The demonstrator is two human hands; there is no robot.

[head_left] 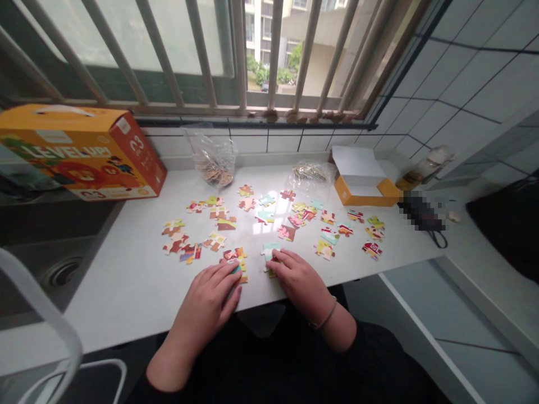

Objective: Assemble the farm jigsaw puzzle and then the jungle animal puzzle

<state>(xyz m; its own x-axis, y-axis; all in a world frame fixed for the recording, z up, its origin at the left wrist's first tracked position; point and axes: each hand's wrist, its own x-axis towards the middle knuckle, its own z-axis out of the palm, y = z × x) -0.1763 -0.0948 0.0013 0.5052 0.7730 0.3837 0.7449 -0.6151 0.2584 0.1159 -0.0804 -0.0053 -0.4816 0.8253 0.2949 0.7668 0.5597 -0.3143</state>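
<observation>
Under the fingertips of my left hand (213,292) lies a small group of joined puzzle pieces (233,256), brown, yellow and red; its lower left is covered. The fingers of this hand are stretched out over the group. Just to the right, my right hand (297,274) has its fingers closed on a puzzle piece (272,249) with pale blue and green parts, at the table's near side. My fingers hide part of that piece. Loose pieces lie on both sides, among them a cream and brown one (215,240) and a yellow-green one (324,249).
An orange carton (80,154) stands at the back left beside a sink (37,258). Two clear plastic bags, one with brown pieces (214,163), lie near the window wall. At the back right are an open orange box (364,193) and a bottle (425,168).
</observation>
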